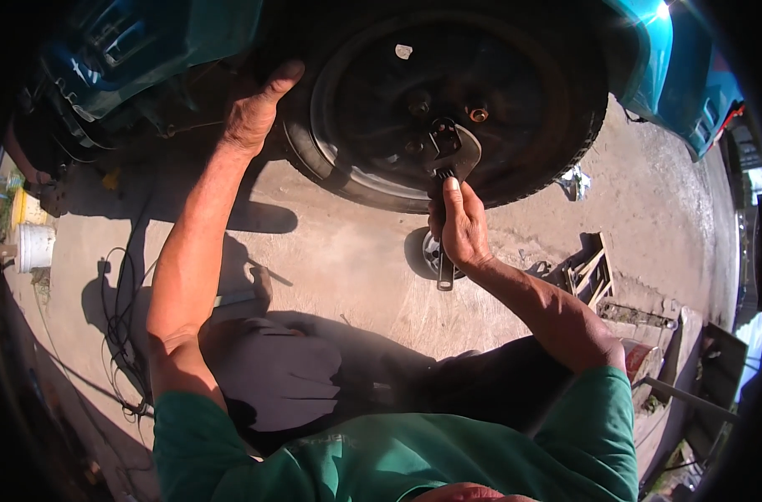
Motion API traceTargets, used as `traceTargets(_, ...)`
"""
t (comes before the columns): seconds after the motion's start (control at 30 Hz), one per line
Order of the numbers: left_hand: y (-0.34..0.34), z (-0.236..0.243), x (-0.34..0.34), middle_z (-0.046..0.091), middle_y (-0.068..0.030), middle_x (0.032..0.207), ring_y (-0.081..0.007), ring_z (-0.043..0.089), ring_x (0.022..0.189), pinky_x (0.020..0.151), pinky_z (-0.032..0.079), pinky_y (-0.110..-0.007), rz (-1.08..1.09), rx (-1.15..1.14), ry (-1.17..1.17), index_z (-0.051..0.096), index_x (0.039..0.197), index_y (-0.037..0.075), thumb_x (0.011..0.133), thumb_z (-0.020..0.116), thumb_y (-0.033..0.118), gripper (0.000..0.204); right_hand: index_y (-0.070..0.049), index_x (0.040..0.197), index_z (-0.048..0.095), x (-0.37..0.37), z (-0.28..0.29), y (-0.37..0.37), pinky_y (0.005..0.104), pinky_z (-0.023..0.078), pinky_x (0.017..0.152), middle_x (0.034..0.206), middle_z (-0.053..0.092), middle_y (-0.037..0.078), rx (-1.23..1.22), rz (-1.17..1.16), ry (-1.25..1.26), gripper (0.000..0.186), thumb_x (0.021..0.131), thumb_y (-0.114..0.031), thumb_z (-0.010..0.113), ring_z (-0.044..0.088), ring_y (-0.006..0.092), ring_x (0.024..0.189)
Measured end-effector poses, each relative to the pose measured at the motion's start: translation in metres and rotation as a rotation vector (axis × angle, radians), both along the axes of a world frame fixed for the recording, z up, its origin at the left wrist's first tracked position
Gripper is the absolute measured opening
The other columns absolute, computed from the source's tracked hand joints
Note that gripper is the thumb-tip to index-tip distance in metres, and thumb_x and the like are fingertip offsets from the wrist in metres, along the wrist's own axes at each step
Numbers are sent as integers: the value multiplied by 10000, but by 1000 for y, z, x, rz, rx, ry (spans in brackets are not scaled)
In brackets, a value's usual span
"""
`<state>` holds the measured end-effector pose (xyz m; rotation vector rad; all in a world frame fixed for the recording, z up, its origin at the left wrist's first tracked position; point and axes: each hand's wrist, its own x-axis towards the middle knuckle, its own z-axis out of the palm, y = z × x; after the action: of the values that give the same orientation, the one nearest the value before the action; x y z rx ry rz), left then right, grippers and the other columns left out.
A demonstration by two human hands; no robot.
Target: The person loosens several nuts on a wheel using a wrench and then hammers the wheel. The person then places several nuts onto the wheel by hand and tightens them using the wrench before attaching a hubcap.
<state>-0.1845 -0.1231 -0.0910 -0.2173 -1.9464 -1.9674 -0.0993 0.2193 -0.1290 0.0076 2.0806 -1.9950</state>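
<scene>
A wheel with a black rim and tyre [548,100] fills the top middle, with several bolts or nuts round its hub. My right hand [460,222] grips a large dark adjustable wrench [469,151], its jaw over a fitting just below the hub centre; whether it is seated cannot be told. My left hand [259,109] holds the tyre's left side, thumb up and fingers partly hidden. Below the wrench handle a round silver object [431,251] lies on the concrete, partly covered.
Teal body panels [188,46] flank the wheel. White [35,247] and yellow [28,207] buckets stand at left, near black cables [117,335]. A wooden frame [598,263], a red-and-white can [640,358] and a metal bar [690,393] are at right.
</scene>
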Motion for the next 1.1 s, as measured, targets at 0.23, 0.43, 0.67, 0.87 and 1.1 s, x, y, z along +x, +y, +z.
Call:
traceTargets(0.23, -3, 9, 2, 710, -17, 1305, -125, 623, 1229, 1121, 438, -291, -89, -88, -30, 719, 1293, 120, 940, 755, 411, 459, -10, 1040, 623, -27, 57, 61, 428, 506, 649, 842, 619, 174, 972, 252, 337, 301, 1079, -276, 488, 651, 360, 766)
traceTargets(0.43, -7, 7, 0, 690, -12, 1347, -126, 602, 1282, 1164, 403, -293, -107, -118, -18, 700, 1324, 117, 977, 703, 418, 459, -7, 1000, 615, -41, 95, 60, 468, 518, 667, 891, 595, 196, 1147, 296, 408, 207, 1041, -184, 518, 660, 402, 800)
traceTargets(0.67, 8, 16, 8, 643, -46, 1406, -142, 531, 1342, 1218, 302, -335, -36, -54, -135, 648, 1366, 31, 916, 774, 451, 628, 33, 902, 544, -40, 66, 47, 509, 496, 679, 814, 623, 248, 1010, 237, 429, 384, 1077, -306, 496, 637, 472, 790)
traceTargets(0.87, 15, 11, -4, 646, -28, 1372, -148, 539, 1304, 1178, 350, -331, 45, -87, 142, 647, 1365, 66, 881, 808, 466, 648, -78, 905, 512, -9, -18, -6, 273, 399, 524, 677, 515, 3, 146, -70, 130, 423, 1123, -426, 407, 469, 115, 565)
traceTargets(1.1, -1, 6, -6, 669, -8, 1292, -145, 579, 1227, 1134, 396, -334, 25, -89, 2, 664, 1335, 86, 893, 808, 425, 575, -108, 930, 507, -5, -19, -24, 235, 375, 503, 712, 502, -34, -155, -54, 26, 384, 1130, -418, 399, 430, 70, 564)
